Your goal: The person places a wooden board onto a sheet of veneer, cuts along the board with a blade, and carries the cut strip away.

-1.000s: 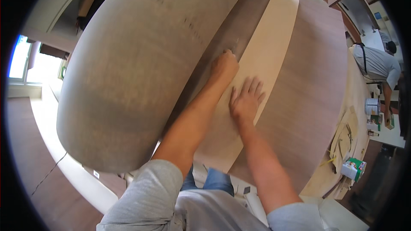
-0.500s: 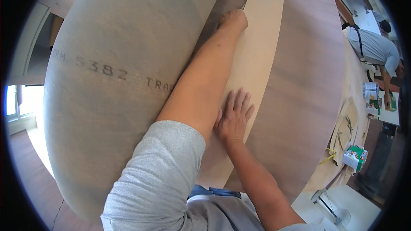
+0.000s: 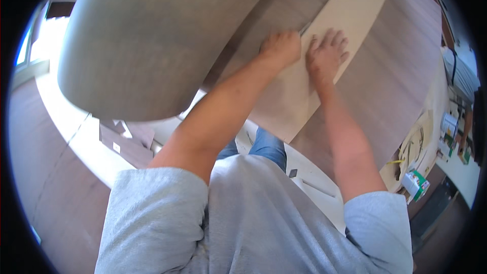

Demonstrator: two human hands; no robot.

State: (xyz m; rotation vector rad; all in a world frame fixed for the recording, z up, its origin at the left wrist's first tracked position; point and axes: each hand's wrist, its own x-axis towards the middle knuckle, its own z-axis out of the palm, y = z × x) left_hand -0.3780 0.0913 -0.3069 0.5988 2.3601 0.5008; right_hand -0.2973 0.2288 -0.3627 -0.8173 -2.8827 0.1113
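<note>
A long pale strip of board lies on a brown laminate sheet. My left hand is closed in a fist at the strip's left edge. From it pokes the narrow tip of a thin tool, whose body is hidden in the fingers. Close beside it, my right hand presses flat on the strip, fingers stretched out. To the left, a large greyish-brown sheet curls up and over.
Brown offcuts lie low at the left. On the right, a worktop carries a metal can, a green-and-white box and coiled wire-like pieces. Another person's grey sleeve shows at the far right.
My left hand has slid toward me along the strip's left edge and is now beside my right hand. The right hand stays flat on the strip. The view has shifted, showing more of my body.
</note>
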